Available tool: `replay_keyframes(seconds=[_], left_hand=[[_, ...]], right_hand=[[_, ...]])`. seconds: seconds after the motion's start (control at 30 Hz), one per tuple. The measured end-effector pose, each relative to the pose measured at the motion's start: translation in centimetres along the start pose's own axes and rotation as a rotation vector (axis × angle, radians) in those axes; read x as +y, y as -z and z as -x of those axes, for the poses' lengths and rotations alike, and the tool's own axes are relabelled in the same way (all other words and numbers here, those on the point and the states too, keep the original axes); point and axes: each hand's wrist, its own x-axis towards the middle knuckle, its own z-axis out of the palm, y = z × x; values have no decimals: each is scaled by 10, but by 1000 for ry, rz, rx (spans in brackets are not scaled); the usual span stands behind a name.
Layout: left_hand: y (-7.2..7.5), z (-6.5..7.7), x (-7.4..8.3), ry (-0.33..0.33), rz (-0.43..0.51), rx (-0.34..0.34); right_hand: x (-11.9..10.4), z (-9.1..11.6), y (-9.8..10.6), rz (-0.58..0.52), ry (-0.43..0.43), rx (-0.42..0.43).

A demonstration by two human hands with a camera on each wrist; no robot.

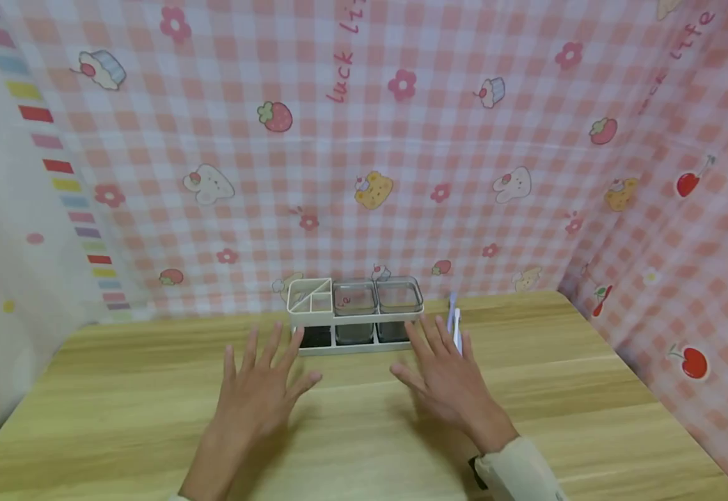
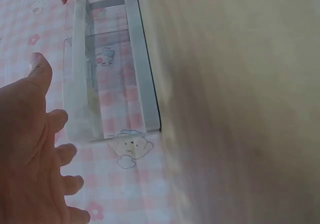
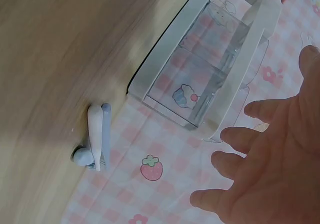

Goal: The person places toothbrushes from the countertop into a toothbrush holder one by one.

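A white toothbrush holder point(image 1: 354, 320) stands at the back of the table, with two clear cups point(image 1: 399, 299) in its right part and a divided section point(image 1: 310, 307) on the left. My left hand point(image 1: 260, 393) hovers in front of its left end, fingers spread and holding nothing. Before the right end is my right hand point(image 1: 448, 383), also spread and with nothing in it. Right of the holder lie a purple toothbrush point(image 1: 451, 313) and a white toothbrush point(image 1: 457, 327), partly hidden behind the right fingers. The right wrist view shows their handles point(image 3: 95, 134) side by side.
The wood-grain table point(image 1: 364, 431) runs up to a pink checked cloth point(image 1: 314, 174) hung behind it. More of this cloth covers the right side, and a white sheet point(image 1: 13, 278) hangs at the left.
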Motion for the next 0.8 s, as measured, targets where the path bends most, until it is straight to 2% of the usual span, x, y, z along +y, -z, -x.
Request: replay_keyframes(seconds=[0.3,0.57,0.8], left_hand=[[7,-17,-4,41,51,13],[9,-36,-14,10,42,129],[9,-49,-17,2,39,162]], right_hand=[[3,-7,1,-5,-25,34],[7,-13,6,-15,-14,114],[14,-19,8,-9,-22,220]])
